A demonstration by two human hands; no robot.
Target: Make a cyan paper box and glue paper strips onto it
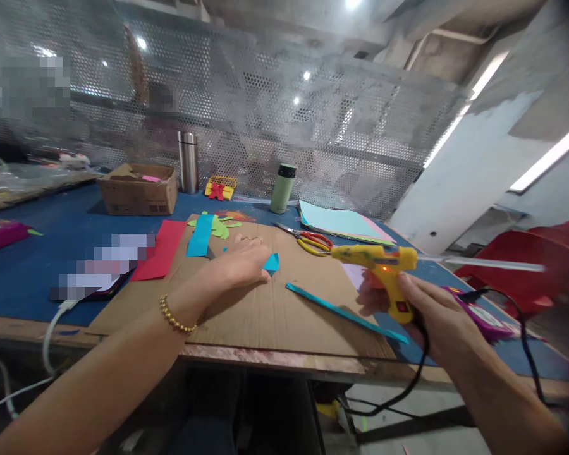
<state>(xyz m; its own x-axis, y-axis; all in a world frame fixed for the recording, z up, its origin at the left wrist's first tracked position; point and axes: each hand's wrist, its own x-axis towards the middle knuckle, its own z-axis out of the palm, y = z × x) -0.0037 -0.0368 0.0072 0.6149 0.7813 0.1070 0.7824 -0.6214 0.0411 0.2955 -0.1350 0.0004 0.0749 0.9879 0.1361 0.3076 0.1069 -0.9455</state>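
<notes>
My right hand (436, 309) is wrapped round the handle of a yellow hot glue gun (382, 256), raised above the table's right side. A small orange light glows on the gun, and a clear glue stick (493, 260) sticks out of its back. My left hand (246, 262), below a gold bead bracelet, is down on the cardboard sheet (246, 316) with bent fingers closed on a piece of blue paper (272, 263), most of which they hide. Between the hands lies a narrow folded blue paper strip (341, 311). A wider blue strip (200, 235) lies over green paper scraps (222, 226).
Scissors (308, 237) and red-and-yellow-handled pliers (313, 245) lie beyond. Red paper (164, 249), a phone (99, 272) on a white cable and a cardboard box (137, 189) are leftward. A green bottle (283, 188) and steel flask (188, 161) stand behind. The gun's black cord (410, 388) hangs over the edge.
</notes>
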